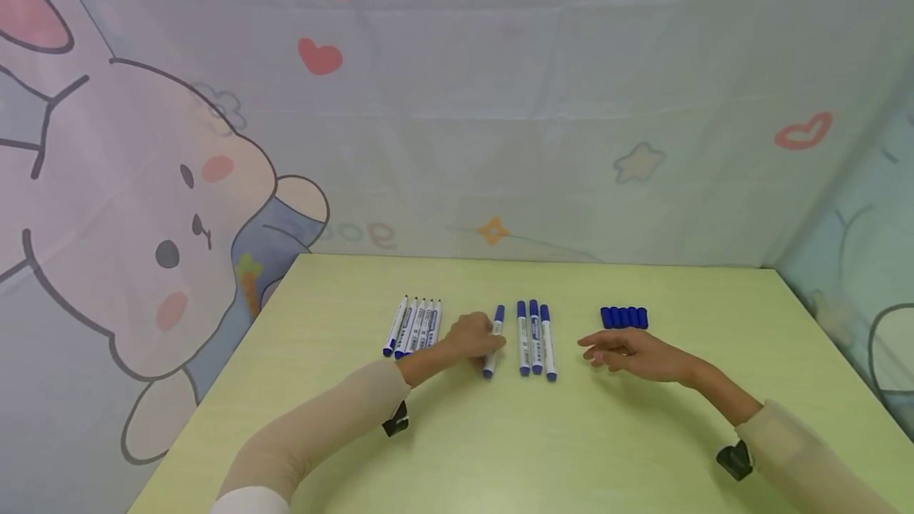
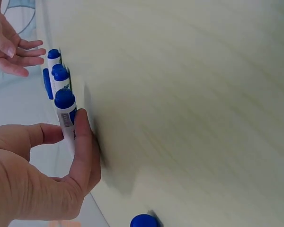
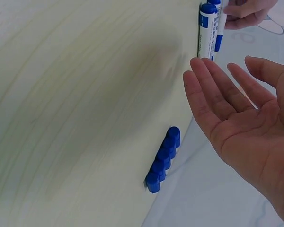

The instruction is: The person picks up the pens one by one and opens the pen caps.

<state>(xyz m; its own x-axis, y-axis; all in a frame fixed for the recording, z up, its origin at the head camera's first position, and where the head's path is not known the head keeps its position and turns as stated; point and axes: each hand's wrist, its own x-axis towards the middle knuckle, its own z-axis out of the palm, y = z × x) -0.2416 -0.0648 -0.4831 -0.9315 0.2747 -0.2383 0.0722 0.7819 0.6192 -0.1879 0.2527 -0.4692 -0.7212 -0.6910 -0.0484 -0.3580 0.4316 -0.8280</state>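
Between thumb and fingers, my left hand (image 1: 471, 337) pinches a capped white marker (image 1: 497, 324) with a blue cap and blue end. In the left wrist view that marker (image 2: 66, 113) stands out from the fingertips. Just right of it, several capped markers (image 1: 535, 339) lie side by side on the table. My right hand (image 1: 635, 354) hovers between these markers and a row of blue caps (image 1: 624, 318), holding nothing. The right wrist view shows its fingers extended and slightly bent, apart from the caps (image 3: 163, 158).
Several uncapped markers (image 1: 417, 326) lie in a row left of my left hand, black tips pointing away. Everything sits on a pale yellow-green table (image 1: 500, 450). Behind its far edge hangs a printed cloth (image 1: 500, 101) with a rabbit and hearts.
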